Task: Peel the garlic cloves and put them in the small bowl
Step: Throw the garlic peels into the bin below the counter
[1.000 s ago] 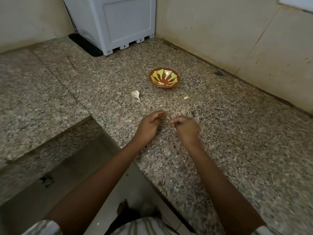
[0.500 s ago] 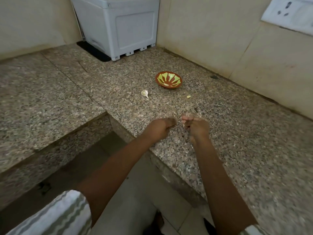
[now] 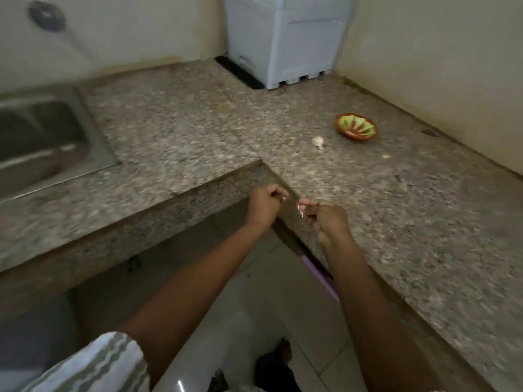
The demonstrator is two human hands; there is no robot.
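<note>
Looking down over the inner corner of the granite counter (image 3: pixel 424 222), I have both hands raised in front of me, close together but not touching. The right hand (image 3: pixel 329 219) is curled, thumb and fingers pinching a small pale garlic clove (image 3: pixel 301 213) at their tips, in the air by the counter's edge. The left hand (image 3: pixel 264 206) is curled as well, and a pale scrap (image 3: pixel 284 197) shows pinched at its fingertips; through the blur I cannot tell what it is.

Well beyond the hands, the small bowl (image 3: pixel 356 127) sits on the counter near the right wall, red-brown with green petals inside. What it holds I cannot make out. Just to its left and a little nearer to me lies a loose garlic piece (image 3: pixel 318 142), apart from the bowl. A tiny pale bit (image 3: pixel 386 157) lies on the stone to the right of that.

A steel sink (image 3: pixel 42 131) is set in on the far left, a white box (image 3: pixel 285 38) stands in the back corner, and a striped sleeve (image 3: pixel 99 363) shows at bottom left.
</note>
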